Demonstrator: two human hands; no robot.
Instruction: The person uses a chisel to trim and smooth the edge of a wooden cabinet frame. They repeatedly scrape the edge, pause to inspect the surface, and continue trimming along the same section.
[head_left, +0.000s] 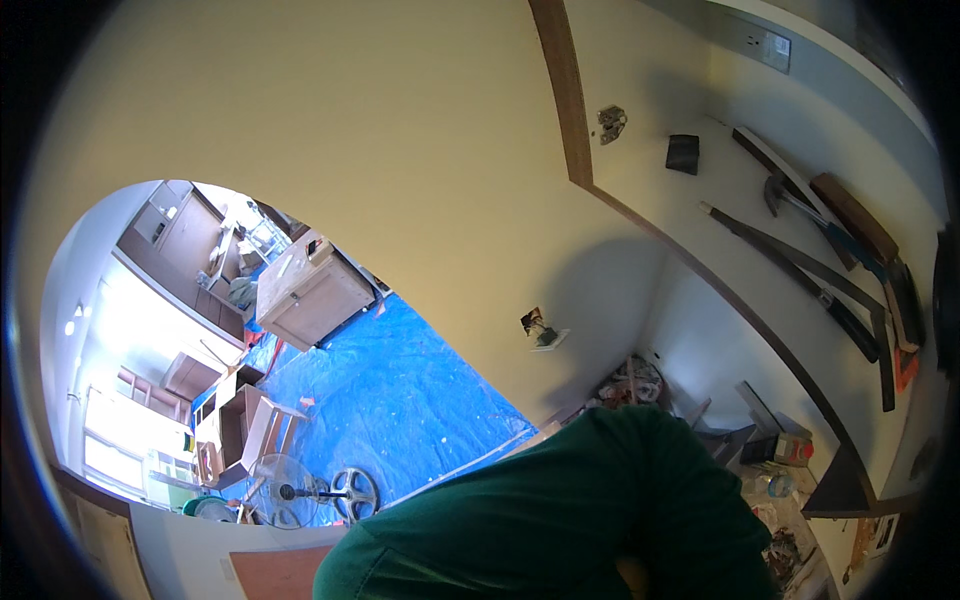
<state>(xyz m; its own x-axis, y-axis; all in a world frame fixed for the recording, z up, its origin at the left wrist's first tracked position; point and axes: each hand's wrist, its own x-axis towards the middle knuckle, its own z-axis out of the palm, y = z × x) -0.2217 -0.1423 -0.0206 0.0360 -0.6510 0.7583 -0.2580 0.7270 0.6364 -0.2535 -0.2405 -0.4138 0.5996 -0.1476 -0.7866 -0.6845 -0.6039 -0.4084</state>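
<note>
Neither of my hands is in view. Dark green clothing (525, 510) on my body fills the lower middle, bent at a rounded corner. To the right, a pale shelf top (660, 195) with brown edging (720, 285) bears several tools. A claw hammer (806, 206) with a blue grip lies beside a brown wooden block (855, 217). Nearer the edging are a long tool with a black handle (851, 326) and a dark bent metal bar (847, 277). A small black square piece (682, 154) sits apart from them.
A cream wall (360, 150) stands close, with an open electrical box (536, 326). Through an opening, blue tarp (375, 375) covers the floor. A wooden cabinet (322, 296) and pedestal fan (289, 491) stand there. Below the shelf are a plastic bottle (780, 486) and debris (784, 551).
</note>
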